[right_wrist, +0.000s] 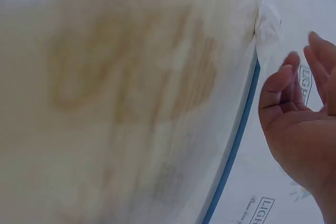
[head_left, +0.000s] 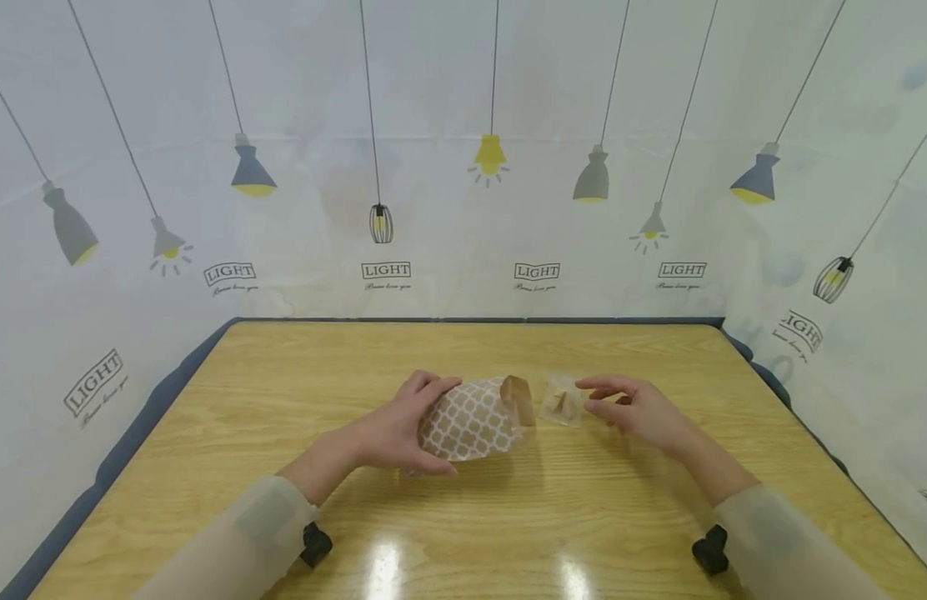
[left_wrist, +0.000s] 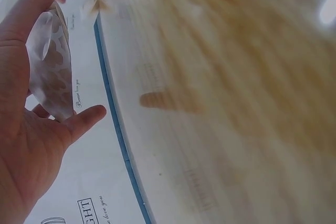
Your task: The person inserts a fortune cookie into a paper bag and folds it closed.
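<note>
Gripping a patterned bag [head_left: 469,423]

Left hand [head_left: 394,432] grips it over the table [head_left: 298,362]; right hand [head_left: 647,414] curves empty beside a clear packet [head_left: 562,405], contact hard to judge; the bag looks light, soft, crushable, best held by its sides.

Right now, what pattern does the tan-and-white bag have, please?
White lattice on tan; the bag shows best in the head view.

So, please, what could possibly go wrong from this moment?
The left hand grips the patterned bag, so squeezing harder might crease it. The right hand is near the small clear packet but does not grip it, so a careless touch might knock it away.
</note>
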`<state>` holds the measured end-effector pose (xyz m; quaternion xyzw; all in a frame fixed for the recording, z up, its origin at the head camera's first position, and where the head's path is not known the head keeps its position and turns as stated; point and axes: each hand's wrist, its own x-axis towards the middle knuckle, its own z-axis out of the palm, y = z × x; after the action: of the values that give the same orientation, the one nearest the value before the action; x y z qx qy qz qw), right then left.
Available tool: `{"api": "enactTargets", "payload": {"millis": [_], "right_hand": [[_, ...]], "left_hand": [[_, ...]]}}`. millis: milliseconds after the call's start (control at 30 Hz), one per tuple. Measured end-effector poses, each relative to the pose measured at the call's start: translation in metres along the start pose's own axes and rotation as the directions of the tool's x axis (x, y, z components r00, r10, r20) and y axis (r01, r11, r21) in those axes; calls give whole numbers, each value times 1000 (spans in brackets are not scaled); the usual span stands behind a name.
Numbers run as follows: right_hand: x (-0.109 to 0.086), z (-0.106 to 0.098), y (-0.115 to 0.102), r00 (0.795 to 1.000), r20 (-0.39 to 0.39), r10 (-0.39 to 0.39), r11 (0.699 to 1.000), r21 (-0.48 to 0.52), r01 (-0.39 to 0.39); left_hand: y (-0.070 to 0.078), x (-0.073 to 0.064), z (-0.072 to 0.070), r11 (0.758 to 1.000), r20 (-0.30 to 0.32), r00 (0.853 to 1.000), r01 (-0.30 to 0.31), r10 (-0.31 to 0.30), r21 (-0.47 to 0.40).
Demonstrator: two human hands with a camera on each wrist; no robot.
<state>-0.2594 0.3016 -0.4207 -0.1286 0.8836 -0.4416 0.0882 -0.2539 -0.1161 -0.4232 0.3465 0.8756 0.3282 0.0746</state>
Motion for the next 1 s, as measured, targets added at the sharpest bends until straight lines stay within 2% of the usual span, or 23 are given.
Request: {"api": "enactTargets", "payload": {"millis": [200, 433, 567, 667, 800, 1000], "right_hand": [[16, -1, 4, 999, 32, 23, 997, -71, -20], [34, 7, 5, 997, 62, -42, 991, -127, 50], [38, 12, 4, 994, 80, -71, 985, -154, 83], [38, 15, 2, 994, 100, -43, 985, -162, 59], [35, 18, -5, 994, 100, 36, 985, -172, -18], [26, 18, -9, 988, 137, 78, 981, -185, -52]], "left_hand": [[-2, 1, 1, 1000, 4, 1000, 1, -1, -6], [-3, 1, 2, 1000, 4, 1000, 2, -2, -8], [-3, 2, 3, 1000, 4, 1000, 0, 0, -9], [-3, 2, 3, 1000, 4, 1000, -5, 5, -9], [-1, 3, 3, 1000, 2, 1000, -11, 11, -10], [1, 4, 2, 1000, 4, 1000, -9, 9, -16]]}}
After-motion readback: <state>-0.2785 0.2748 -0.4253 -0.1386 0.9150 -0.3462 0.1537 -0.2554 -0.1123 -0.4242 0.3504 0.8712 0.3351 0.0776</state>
